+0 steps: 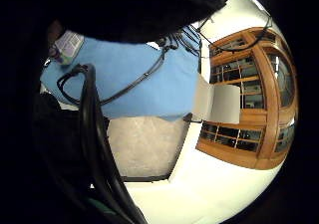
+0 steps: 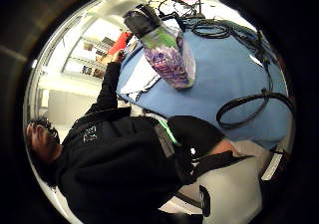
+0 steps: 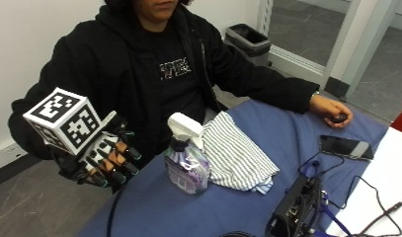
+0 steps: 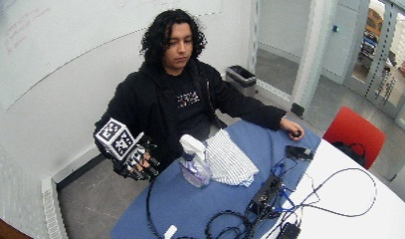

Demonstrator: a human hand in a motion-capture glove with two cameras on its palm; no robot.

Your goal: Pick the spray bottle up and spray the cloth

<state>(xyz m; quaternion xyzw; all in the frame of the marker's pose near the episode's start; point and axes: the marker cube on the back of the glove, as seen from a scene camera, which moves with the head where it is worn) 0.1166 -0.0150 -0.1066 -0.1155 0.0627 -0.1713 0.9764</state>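
Spray bottle (image 3: pixel 185 160) stands upright on the blue-covered surface (image 3: pixel 240 207), its white trigger head on top and a purple patterned label round its clear body; the thumb-side palm view (image 2: pixel 167 50) shows it from the side, standing apart from the hand. Just beside it, touching or nearly so, lies the striped cloth (image 3: pixel 236 150), crumpled on the same surface. The gloved right hand (image 3: pixel 105 160) hangs off the near edge of the surface, near the bottle but not touching it; its grip is loosely curled and has hold of nothing. The bare left hand (image 3: pixel 329 111) rests at the far end, on a small dark object (image 3: pixel 339 118).

The bottle looks like rigid plastic, fairly light unless well filled, and smooth enough to slip. The narrow neck under the trigger head seems the best place to take hold, with a finger free for the trigger. The cloth is soft and will not resist the spray.
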